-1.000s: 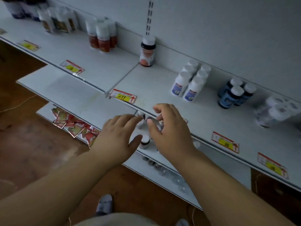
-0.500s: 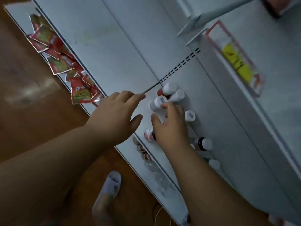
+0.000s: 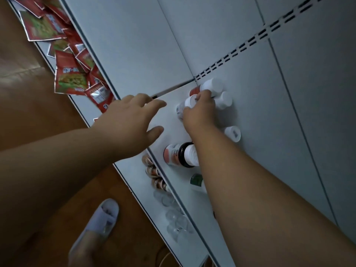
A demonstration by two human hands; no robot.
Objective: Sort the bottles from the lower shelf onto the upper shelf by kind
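Bottles stand and lie in a loose cluster on the lower shelf, a pale grey board seen from steeply above. My right hand is curled over a clear bottle with a white cap, fingers closed around its top, the cap peeking out on the near side of my knuckles. Just behind my fingertips sits a red-labelled bottle with a big white cap, and beside that another white-capped bottle, both close to the slotted upright at the back. A small white bottle stands alone to the right of my wrist. Under my right forearm lies a larger bottle with an orange label, black neck and white cap, partly hidden by the arm, and farther along a green-labelled bottle shows only at its edge. My left hand hovers spread and empty above the shelf's front edge, fingers pointing toward the cluster, touching nothing that I can see. On the shelf below are red snack packets in a heap, some small dark jars and clear glasses. My foot in a white slipper rests on the brown floor.
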